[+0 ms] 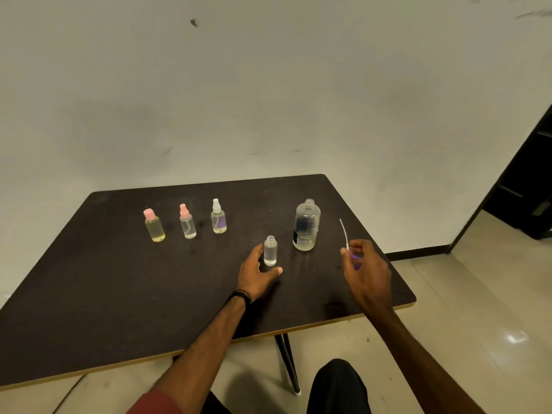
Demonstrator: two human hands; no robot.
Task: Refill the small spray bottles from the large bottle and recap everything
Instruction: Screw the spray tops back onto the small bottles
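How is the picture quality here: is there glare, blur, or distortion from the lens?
In the head view, a glare patch shines on the floor tiles at lower right; the right hand is slightly motion-blurred around the spray cap it pinches; the wide lens makes the table edges look slanted; the light is dim and soft, leaving a faint shadow on the wall.

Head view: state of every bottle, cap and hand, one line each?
Large bottle: uncapped, upright.
Open small bottle: uncapped, upright, mostly full.
Spray head: off, tube up, in right hand.
Three back bottles: capped, upright.
Left hand: open beside the open small bottle.
Right hand: pinching the spray head.
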